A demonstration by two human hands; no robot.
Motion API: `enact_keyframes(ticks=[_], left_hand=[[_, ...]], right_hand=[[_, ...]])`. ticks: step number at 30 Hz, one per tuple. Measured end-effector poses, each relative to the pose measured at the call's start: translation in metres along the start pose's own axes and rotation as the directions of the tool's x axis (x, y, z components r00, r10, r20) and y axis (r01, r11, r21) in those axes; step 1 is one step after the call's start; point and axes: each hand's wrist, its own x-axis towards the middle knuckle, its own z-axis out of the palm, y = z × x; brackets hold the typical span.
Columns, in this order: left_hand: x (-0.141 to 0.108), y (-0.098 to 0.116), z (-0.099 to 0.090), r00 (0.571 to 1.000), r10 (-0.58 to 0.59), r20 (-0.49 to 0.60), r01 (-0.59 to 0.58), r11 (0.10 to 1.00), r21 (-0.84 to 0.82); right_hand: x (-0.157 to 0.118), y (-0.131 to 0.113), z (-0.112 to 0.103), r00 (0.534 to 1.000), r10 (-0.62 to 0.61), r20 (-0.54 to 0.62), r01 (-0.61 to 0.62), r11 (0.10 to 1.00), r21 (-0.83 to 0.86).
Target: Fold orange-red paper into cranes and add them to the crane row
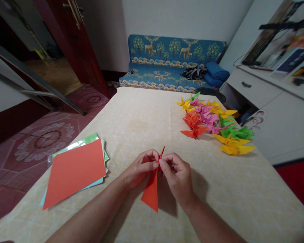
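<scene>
A folded red-orange paper piece [152,191] is held just above the table between both hands, with a thin point sticking up and a wide flap hanging toward me. My left hand [141,168] pinches its middle from the left. From the right, my right hand [177,174] pinches the same part, fingertips nearly touching those of the left. The exact folds between the fingertips are hidden. To the left lies a stack of coloured paper with a red-orange sheet [76,172] on top. Folded paper birds in yellow, pink, green and red [207,116] are clustered at the right.
The table [139,114] has a pale patterned cover. Beyond its far edge stands a blue sofa [162,72] with a deer pattern. A white cabinet [283,114] is on the right, and an open red door [78,50] is at the back left.
</scene>
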Motion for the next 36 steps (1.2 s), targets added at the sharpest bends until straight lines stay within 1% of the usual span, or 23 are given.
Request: enact_keyframes(ticks=[6,8,12,18,23,26,30,36], left_hand=[[0.000,0.002,0.001,1.000,0.015,0.026,-0.013,0.998,-0.068],[0.000,0.004,0.002,0.999,0.031,0.010,-0.030,0.997,-0.070],[0.001,0.003,0.002,0.998,0.050,-0.042,-0.051,0.998,-0.031],[0.000,-0.001,-0.002,0.998,0.038,-0.046,-0.036,0.999,0.038],[-0.001,0.001,-0.002,0.992,0.069,-0.107,-0.054,0.989,0.135],[-0.002,0.001,-0.002,0.987,0.114,-0.114,-0.089,0.975,0.205],[-0.003,0.003,-0.003,0.980,0.171,-0.100,-0.130,0.938,0.322],[-0.003,0.013,0.000,0.967,0.251,-0.047,-0.197,0.849,0.491]], right_hand=[[0.001,0.002,0.001,0.997,0.080,0.005,-0.080,0.995,0.063],[0.002,0.003,0.001,0.996,0.087,0.000,-0.087,0.994,0.064],[0.003,0.005,0.003,0.995,0.098,-0.015,-0.097,0.993,0.068],[0.004,0.002,0.005,0.977,0.215,-0.014,-0.206,0.950,0.233],[0.006,0.000,0.001,0.955,0.295,0.039,-0.294,0.914,0.279],[0.007,0.001,-0.002,0.943,0.322,0.081,-0.330,0.889,0.318],[0.007,0.002,-0.006,0.948,0.303,0.095,-0.318,0.899,0.303],[0.009,0.002,-0.005,0.980,0.193,0.048,-0.199,0.951,0.236]])
